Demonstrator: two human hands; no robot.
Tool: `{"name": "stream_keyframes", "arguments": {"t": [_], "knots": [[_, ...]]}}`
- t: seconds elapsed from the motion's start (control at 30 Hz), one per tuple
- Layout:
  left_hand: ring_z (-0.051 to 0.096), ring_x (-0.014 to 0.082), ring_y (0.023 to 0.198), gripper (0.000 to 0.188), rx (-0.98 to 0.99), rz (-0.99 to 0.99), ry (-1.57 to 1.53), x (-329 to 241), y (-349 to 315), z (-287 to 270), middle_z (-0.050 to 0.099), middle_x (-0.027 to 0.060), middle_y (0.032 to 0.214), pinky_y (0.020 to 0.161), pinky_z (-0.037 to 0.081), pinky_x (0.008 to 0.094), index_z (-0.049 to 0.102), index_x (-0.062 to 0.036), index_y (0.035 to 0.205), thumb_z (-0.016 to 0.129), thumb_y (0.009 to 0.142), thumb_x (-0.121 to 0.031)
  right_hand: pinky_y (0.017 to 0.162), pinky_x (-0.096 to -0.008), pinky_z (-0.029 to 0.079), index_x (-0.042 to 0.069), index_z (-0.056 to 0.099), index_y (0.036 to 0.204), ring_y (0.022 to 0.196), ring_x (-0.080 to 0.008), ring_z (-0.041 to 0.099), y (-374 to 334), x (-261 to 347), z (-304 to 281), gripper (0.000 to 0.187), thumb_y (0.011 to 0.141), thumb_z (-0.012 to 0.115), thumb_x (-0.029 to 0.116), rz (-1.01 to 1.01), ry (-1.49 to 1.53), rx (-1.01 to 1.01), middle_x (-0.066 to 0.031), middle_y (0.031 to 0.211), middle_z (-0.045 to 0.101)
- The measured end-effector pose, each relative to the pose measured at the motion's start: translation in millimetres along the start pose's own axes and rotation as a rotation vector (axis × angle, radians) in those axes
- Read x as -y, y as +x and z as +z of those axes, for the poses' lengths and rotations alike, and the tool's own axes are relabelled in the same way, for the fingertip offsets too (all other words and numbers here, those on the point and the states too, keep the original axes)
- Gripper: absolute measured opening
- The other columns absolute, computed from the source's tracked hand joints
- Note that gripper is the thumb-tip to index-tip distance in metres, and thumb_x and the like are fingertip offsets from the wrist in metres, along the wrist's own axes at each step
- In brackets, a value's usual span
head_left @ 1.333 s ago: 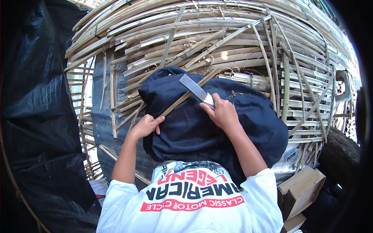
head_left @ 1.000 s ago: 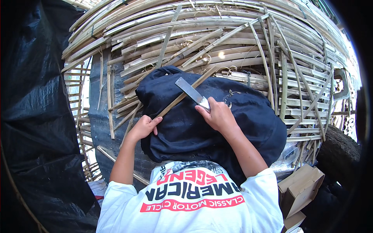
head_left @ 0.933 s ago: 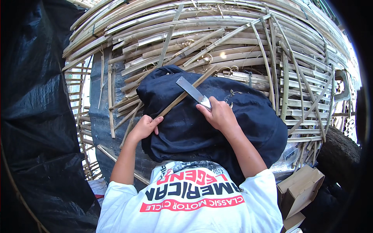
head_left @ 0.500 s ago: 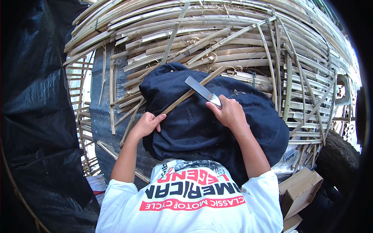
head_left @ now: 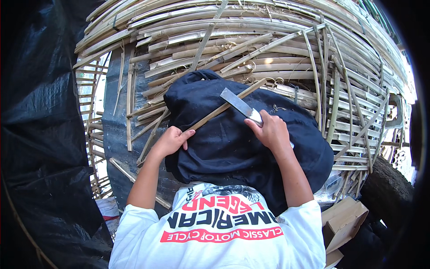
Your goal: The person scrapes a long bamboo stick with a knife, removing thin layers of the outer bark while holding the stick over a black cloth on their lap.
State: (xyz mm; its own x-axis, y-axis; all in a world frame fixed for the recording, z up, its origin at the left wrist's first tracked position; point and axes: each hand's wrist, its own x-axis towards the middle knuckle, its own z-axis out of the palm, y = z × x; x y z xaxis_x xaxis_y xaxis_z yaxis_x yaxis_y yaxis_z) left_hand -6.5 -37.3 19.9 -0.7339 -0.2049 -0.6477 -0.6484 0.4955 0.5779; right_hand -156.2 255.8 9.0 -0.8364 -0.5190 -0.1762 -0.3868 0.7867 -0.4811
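Observation:
My left hand [head_left: 172, 141] is closed around the lower end of a narrow bamboo strip [head_left: 210, 115], which slants up and to the right over my lap. In my right hand [head_left: 272, 130] is a flat, broad-bladed knife [head_left: 239, 104], its handle mostly hidden in my fist. The blade lies across the strip near the strip's upper part. Beneath both hands a dark blue cloth [head_left: 224, 157] covers my lap, with a small curl of shavings [head_left: 278, 108] on it.
Long split bamboo pieces [head_left: 268, 62] are piled beyond the cloth, some crossing at angles. A black plastic sheet [head_left: 42, 121] hangs at the left. Cardboard boxes [head_left: 347, 219] stand at the lower right, near a dark log [head_left: 387, 181].
Both hands, with the strip and knife, have shifted slightly to the right in the picture. The blade still lies over the strip, and both grips are unchanged.

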Motion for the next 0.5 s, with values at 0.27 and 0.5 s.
{"name": "stream_keyframes", "arguments": {"t": [0.27,0.5], "knots": [[0.052,0.0175,0.046,0.064,0.014,0.011,0.002,2.4,2.2,-1.7,0.053,0.0071,0.044,0.054,0.043,0.0314,0.064,-0.0014,0.052,0.061,0.088,-0.054,0.06,-0.0474,0.052,0.003,0.058,0.078,0.067,-0.0399,0.065,0.1,-2.5,-2.2,0.059,0.085,0.057,0.061,-0.009,-0.062,-0.001,-0.0208,0.067,0.065],[0.048,0.0153,0.042,0.065,0.02,0.008,-0.019,3.3,4.8,-2.5,0.048,0.005,0.041,0.051,0.041,0.0309,0.064,-0.0023,0.05,0.061,0.087,-0.056,0.061,-0.047,0.052,0.003,0.058,0.078,0.067,-0.0391,0.066,-1.3,-7.3,-7.9,0.058,0.085,0.057,0.061,-0.008,-0.1,-0.025,-0.0198,0.067,0.065]]}}
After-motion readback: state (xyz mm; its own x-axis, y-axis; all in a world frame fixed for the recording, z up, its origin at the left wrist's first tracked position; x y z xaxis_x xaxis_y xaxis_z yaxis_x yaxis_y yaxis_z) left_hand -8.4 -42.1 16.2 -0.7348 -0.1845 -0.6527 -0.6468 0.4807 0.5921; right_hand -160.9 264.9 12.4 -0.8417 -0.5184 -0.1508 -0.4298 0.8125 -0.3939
